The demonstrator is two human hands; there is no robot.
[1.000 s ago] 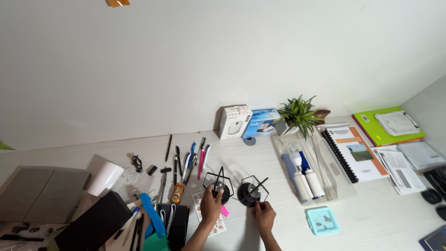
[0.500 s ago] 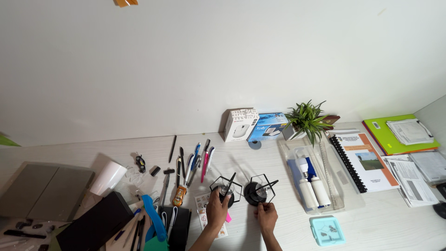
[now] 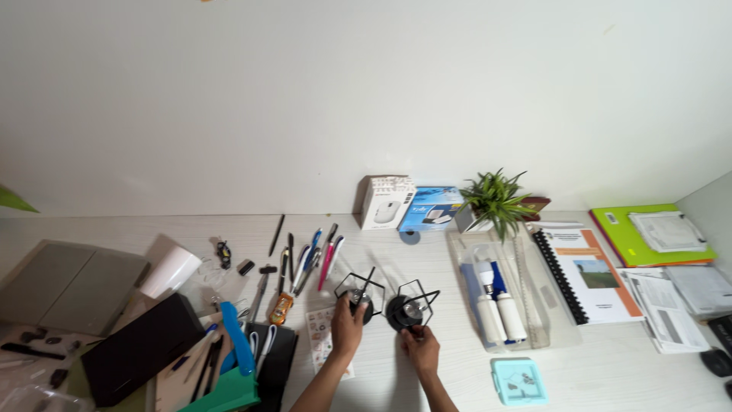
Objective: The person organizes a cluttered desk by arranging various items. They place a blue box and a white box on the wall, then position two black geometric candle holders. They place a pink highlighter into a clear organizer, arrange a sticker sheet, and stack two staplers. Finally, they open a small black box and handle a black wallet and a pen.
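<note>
The right hand [image 3: 420, 348] pinches the near edge of the right wire holder [image 3: 410, 308], which stands at its fingers' 12 o'clock, forearm running back toward 6. The left hand [image 3: 347, 326] wraps closed around the left wire holder [image 3: 358, 296], at 1 o'clock from it, wrist angled toward 7. Pens [image 3: 311, 261] lie farther off at 11 o'clock on the desk [image 3: 595, 358].
</note>
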